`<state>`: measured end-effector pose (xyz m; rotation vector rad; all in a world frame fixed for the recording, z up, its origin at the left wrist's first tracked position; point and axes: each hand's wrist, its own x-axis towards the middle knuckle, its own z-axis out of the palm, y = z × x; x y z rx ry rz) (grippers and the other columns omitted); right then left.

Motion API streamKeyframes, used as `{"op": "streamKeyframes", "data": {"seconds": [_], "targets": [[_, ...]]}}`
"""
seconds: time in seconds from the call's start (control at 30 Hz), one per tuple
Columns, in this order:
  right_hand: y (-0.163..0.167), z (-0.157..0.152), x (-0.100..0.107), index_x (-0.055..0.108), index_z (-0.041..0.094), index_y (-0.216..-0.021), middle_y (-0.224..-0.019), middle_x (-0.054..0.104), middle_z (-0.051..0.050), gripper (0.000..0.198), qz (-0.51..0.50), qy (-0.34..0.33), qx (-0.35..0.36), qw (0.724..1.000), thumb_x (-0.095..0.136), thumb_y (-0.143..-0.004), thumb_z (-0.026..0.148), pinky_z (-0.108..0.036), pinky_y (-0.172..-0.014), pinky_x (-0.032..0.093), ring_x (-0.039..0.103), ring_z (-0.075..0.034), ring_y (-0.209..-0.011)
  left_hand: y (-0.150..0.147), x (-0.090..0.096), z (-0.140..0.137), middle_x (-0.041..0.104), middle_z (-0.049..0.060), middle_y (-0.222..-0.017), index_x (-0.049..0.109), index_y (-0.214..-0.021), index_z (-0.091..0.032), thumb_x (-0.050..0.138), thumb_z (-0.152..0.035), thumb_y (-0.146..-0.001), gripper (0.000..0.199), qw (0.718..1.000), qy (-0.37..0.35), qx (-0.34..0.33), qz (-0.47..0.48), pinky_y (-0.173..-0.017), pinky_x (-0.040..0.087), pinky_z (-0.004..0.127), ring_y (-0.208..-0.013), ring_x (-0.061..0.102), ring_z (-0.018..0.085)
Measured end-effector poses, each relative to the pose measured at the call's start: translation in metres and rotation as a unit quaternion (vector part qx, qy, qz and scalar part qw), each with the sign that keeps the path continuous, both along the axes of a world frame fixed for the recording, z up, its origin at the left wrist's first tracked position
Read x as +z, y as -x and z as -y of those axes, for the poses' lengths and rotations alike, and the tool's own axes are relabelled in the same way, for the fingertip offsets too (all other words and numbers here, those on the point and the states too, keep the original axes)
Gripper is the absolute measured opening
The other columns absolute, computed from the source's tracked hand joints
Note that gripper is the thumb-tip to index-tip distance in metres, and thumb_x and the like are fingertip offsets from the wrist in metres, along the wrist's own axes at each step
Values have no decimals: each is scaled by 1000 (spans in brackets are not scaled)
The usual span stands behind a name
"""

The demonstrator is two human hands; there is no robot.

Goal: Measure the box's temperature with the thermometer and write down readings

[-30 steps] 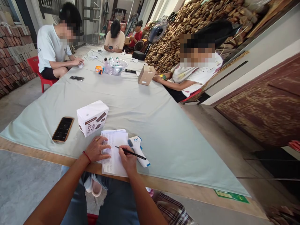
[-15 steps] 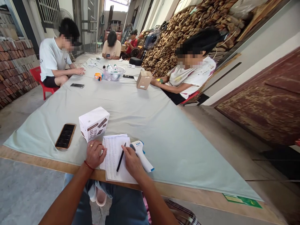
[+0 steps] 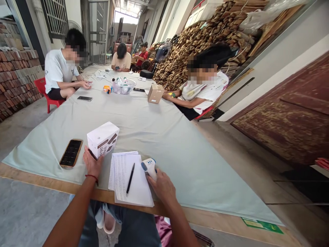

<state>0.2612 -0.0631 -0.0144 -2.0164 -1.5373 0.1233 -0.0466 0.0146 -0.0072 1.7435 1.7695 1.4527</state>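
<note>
Beyond the white box [image 3: 103, 138] in the left hand [image 3: 93, 164], a basin [image 3: 121, 91] holds bottles [image 3: 119, 81].

We counted 4 other people [image 3: 56, 68], 2 red chairs [image 3: 39, 84], 1 table [image 3: 38, 178], 1 cloth [image 3: 192, 171]. Lying on it we had 3 phones [image 3: 71, 153]. Singles: 1 white box [image 3: 102, 135], 1 brown box [image 3: 155, 96], 1 pen [image 3: 131, 179], 1 thermometer [image 3: 151, 165], 1 basin [image 3: 125, 90], 1 black case [image 3: 146, 74], 1 green label [image 3: 262, 225], 1 woodpile [image 3: 203, 32], 1 brick stack [image 3: 17, 73]. Paper [image 3: 141, 192]: we saw at least 2 sheets; overlap hid the exact number. Bottles [image 3: 119, 81] in the basin: at least 2, total unclear to us. Fans [image 3: 163, 53]: at least 1. White bits [image 3: 101, 77] past the basin were too small for us to count.
</note>
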Motion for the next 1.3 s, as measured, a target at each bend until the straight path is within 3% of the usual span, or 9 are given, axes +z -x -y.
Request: {"op": "streamKeyframes", "data": {"seconds": [0.1, 0.17, 0.23, 0.33, 0.5, 0.63, 0.9, 1.3], "targets": [[13, -3, 15, 65, 21, -92, -80, 66, -8, 34, -185, -61, 15, 981, 64, -70, 47, -32, -60, 45, 60, -24, -72, -4, 4, 6, 47, 13, -121, 33, -137, -21, 70, -42, -75, 75, 993, -9, 67, 95, -101, 41, 51, -118, 47, 31], [35, -1, 33, 63, 20, -98, -86, 67, -7, 39, -326, -94, 27, 940, 62, -72, 48, -30, -61, 46, 60, -21, -73, -5, 7, 10, 49, 12, -117, 38, -133, -19, 65, -47, -79, 66, 988, -34, 43, 145, -97, 44, 45, -112, 51, 27], [63, 3, 51, 62, 19, -85, -73, 64, -3, 31, -428, -58, 72, 899, 61, -72, 47, -27, -57, 43, 55, -17, -63, -5, 8, 12, 53, 11, -112, 43, -127, -17, 58, -51, -84, 57, 983, -52, 21, 176, -93, 46, 42, -106, 54, 25], [105, 7, 68, 54, 20, -62, -55, 52, 2, 27, -501, 32, 144, 853, 61, -72, 44, -25, -51, 37, 45, -12, -52, -3, 7, 15, 57, 10, -102, 54, -113, -16, 46, -53, -90, 44, 986, -56, 14, 155, -90, 45, 42, -98, 55, 24], [146, 6, 64, 53, 20, -65, -52, 47, 5, 35, -547, 57, 168, 818, 62, -73, 53, -24, -50, 34, 41, -11, -49, -3, 6, 16, 60, 11, -102, 55, -120, -16, 45, -50, -91, 45, 997, -24, -10, 68, -91, 44, 45, -101, 55, 27], [152, 1, 52, 50, 21, -66, -51, 44, 6, 41, -568, 64, 130, 810, 61, -72, 61, -24, -47, 31, 37, -10, -46, -5, 7, 15, 61, 11, -102, 57, -119, -17, 43, -49, -92, 44, 999, -17, -18, 47, -93, 45, 45, -105, 55, 27], [149, -6, 50, 51, 21, -65, -52, 48, 5, 45, -526, 55, 155, 834, 59, -74, 64, -24, -49, 34, 42, -11, -49, -6, 8, 15, 62, 12, -104, 56, -119, -17, 45, -48, -92, 43, 998, -23, -27, 49, -93, 45, 45, -105, 55, 27], [149, -6, 44, 53, 21, -66, -53, 51, 3, 43, -512, 57, 151, 844, 57, -76, 63, -25, -51, 36, 45, -13, -51, -3, 2, 15, 61, 12, -109, 55, -124, -17, 49, -48, -90, 46, 996, -24, -36, 82, -96, 43, 47, -108, 55, 28]]}}
